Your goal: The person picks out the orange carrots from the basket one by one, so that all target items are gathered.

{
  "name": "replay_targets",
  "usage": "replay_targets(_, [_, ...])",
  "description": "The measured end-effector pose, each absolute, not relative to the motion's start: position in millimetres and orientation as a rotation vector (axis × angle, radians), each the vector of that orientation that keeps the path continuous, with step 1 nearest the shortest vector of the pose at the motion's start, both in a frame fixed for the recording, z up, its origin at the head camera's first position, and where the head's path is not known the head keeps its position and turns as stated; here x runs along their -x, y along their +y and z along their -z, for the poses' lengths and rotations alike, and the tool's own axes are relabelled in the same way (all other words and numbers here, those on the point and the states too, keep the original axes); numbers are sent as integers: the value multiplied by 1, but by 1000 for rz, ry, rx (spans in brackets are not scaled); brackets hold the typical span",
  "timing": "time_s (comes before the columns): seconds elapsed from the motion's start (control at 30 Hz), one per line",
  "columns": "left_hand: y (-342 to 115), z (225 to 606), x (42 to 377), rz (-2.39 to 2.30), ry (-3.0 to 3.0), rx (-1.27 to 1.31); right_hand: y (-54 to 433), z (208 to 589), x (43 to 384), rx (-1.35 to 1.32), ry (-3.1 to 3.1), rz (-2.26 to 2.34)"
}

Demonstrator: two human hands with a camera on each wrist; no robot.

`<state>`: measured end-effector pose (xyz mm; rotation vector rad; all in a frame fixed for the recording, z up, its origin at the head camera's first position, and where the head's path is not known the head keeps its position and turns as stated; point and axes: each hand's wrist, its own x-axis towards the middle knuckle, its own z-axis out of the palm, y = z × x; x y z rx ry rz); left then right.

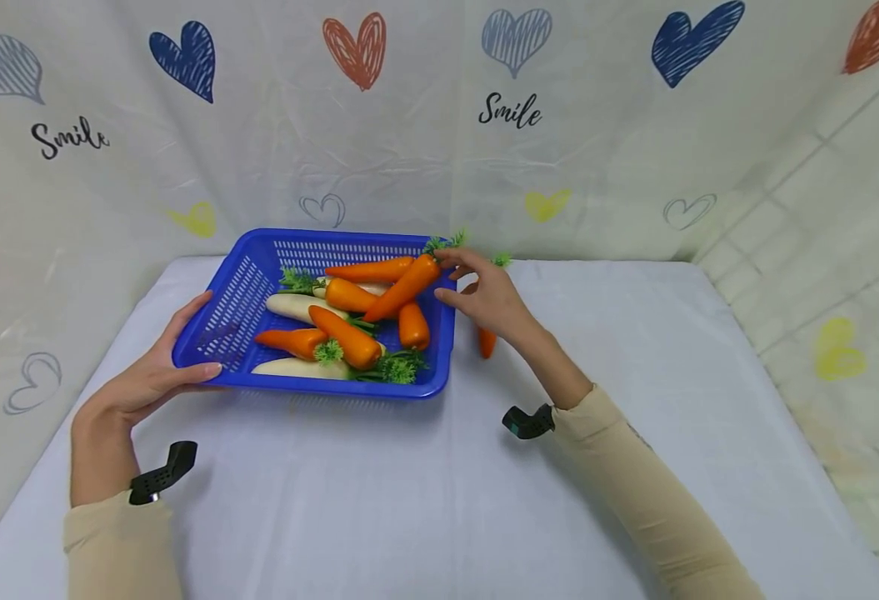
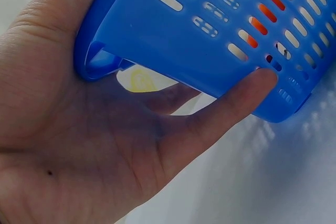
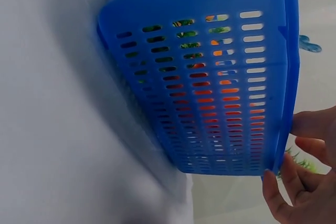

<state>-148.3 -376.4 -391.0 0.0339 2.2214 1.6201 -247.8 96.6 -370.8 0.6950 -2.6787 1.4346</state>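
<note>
A blue plastic basket [image 1: 450, 350] holds several orange carrots [image 1: 345, 337] and white radishes [image 1: 300, 368] with green leafy tops. My left hand [image 1: 157, 367] grips its left end, thumb at the front corner and fingers along the side; the left wrist view shows a finger against the slotted wall. My right hand [image 1: 484, 292] is at the right rim, fingers bent and spread, with a gap between thumb and fingertips. Its fingertips are right beside the leafy top of a carrot lying across the pile. Another carrot [image 1: 487, 343] lies on the table, partly hidden behind my right hand.
A white cloth covers the table [image 1: 409, 500]. Behind it hangs a pale curtain [image 1: 424, 125] printed with hearts and the word Smile. Black wrist mounts [image 1: 163, 475] sit on both wrists at the beige sleeves.
</note>
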Motion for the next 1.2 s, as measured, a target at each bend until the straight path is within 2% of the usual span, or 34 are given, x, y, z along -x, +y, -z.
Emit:
replay_targets(0.7, [-375, 391, 148, -1614, 2226, -19, 69, 357, 276, -660, -2964, -1019])
replay_targets(1.0, [-374, 390, 147, -1609, 2225, -13, 70, 365, 276, -588, -2871, -1287])
replay_targets(1.2, [-375, 391, 148, -1623, 2224, -27, 68, 370, 273, -716, -2710, -1345])
